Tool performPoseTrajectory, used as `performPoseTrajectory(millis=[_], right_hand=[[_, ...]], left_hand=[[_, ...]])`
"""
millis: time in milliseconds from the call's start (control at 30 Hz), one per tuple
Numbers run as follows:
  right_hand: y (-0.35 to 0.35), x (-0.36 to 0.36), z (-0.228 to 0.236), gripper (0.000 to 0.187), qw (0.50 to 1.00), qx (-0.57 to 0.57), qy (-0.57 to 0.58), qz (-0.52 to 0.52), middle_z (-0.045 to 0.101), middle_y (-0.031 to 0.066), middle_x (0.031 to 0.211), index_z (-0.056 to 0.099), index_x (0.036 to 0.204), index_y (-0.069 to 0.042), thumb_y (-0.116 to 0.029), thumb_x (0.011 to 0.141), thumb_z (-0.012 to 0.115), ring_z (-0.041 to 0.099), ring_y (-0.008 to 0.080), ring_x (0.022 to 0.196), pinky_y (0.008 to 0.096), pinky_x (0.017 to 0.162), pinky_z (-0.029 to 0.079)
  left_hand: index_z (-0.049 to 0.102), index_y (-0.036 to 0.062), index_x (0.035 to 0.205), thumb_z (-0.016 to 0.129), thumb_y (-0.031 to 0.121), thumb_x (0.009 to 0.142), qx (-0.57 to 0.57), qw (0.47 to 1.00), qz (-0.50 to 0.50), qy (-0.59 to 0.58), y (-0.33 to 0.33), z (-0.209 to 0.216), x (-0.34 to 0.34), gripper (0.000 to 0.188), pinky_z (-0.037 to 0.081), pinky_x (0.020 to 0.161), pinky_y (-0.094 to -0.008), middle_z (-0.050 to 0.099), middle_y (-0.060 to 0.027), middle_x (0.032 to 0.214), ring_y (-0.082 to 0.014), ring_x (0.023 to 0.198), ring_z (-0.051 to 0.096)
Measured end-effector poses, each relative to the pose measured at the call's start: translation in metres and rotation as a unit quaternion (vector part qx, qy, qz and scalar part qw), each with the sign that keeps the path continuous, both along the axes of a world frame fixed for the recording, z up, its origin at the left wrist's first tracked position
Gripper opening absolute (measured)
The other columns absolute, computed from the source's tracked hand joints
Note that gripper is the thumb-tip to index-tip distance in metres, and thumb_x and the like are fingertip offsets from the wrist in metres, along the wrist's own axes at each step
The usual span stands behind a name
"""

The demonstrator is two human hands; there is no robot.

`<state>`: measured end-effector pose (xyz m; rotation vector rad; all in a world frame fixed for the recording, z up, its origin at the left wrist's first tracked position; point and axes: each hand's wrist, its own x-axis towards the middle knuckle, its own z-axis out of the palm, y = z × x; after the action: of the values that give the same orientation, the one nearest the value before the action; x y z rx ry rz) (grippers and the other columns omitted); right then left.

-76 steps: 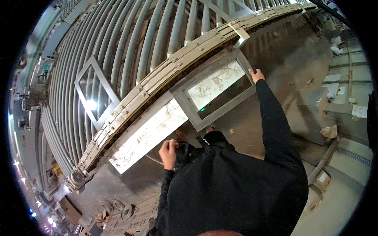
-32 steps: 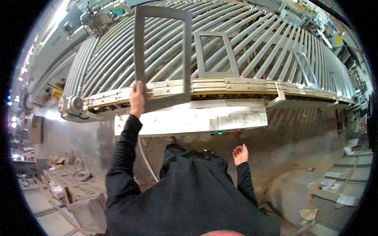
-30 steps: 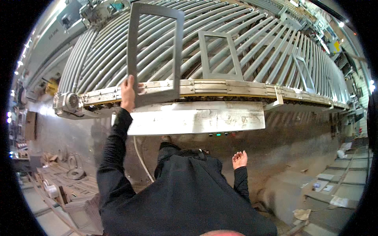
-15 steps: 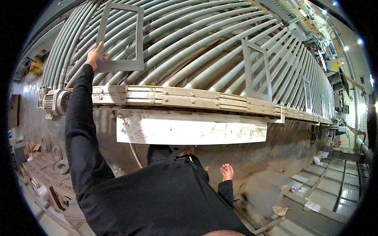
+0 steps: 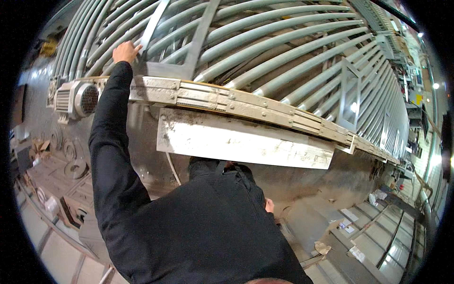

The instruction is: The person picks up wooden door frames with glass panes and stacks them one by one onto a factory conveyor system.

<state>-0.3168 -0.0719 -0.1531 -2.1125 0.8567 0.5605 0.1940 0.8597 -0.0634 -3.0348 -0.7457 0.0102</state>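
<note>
My left hand point(image 5: 125, 52) is at the near-left edge of a roller conveyor point(image 5: 265, 87), its fingers curled and its thumb against the lower left corner of a flat grey rectangular frame point(image 5: 177, 70). That frame lies over the rollers, its upper end cut off by the picture's top edge. The fingertips are partly hidden. My right hand point(image 5: 269, 206) hangs low beside my body, right of the dark jacket; only a small part shows, so its fingers cannot be made out.
Another grey frame point(image 5: 349, 97) lies on the rollers farther right. A motor point(image 5: 75, 100) juts from the conveyor's near-left corner. A pale, smudged panel point(image 5: 246, 141) hangs below the conveyor's near rail. Round discs point(image 5: 75, 169) lie at the left, and crumpled paper point(image 5: 322, 247) at the lower right.
The view has shifted. The grey frame sits nearer the conveyor's rail, and my left hand has come down with it. My right hand has drawn in toward my body and is now mostly hidden.
</note>
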Motion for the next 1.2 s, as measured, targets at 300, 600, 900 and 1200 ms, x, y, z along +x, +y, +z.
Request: performPoseTrajectory(millis=[300,600,900,1200], right_hand=[[0.061,0.203,0.053,0.026,0.962,0.111,-0.199,0.148,0.062,0.0023,0.084,0.055,0.091,-0.005,-0.025,0.105,0.065,0.058,0.0118,0.082,0.0293,0.078,0.049],[0.231,0.348,0.081,0.033,0.801,0.469,-0.124,0.351,0.059,0.0078,0.092,0.057,0.098,-0.003,-0.033,0.111,0.052,0.061,0.0199,0.092,0.0378,0.093,0.050],[0.378,0.301,0.063,0.035,0.653,0.484,-0.018,0.582,0.065,0.0064,0.091,0.063,0.097,-0.001,-0.032,0.111,0.054,0.063,0.0161,0.086,0.0345,0.086,0.053],[0.505,0.087,0.088,0.030,0.498,0.471,0.137,0.715,0.071,0.0071,0.110,0.067,0.120,0.000,-0.026,0.108,0.060,0.066,0.0164,0.103,0.0323,0.096,0.052]], left_hand=[[0.076,0.0067,0.088,0.069,0.038,0.099,-0.113,0.912,-0.024,-0.394,-0.114,0.032,-0.125,0.034,0.056,0.073,-0.0405,0.076,-0.0102,0.085,-0.0242,0.077,0.073],[0.074,0.0036,0.090,0.072,0.023,0.095,-0.206,0.885,0.258,-0.330,-0.351,0.022,-0.424,0.020,0.056,0.070,-0.0351,0.075,-0.0121,0.086,-0.0207,0.075,0.073],[0.070,-0.0005,0.095,0.064,0.027,0.104,-0.113,0.676,0.598,-0.415,-0.491,0.042,-0.716,0.030,0.055,0.067,-0.0306,0.073,-0.0067,0.077,-0.0133,0.072,0.069],[0.067,-0.0001,0.091,0.062,0.032,0.106,-0.162,0.474,0.661,-0.560,-0.519,-0.001,-0.823,0.036,0.057,0.070,-0.0317,0.073,-0.0078,0.082,-0.0144,0.074,0.070]])
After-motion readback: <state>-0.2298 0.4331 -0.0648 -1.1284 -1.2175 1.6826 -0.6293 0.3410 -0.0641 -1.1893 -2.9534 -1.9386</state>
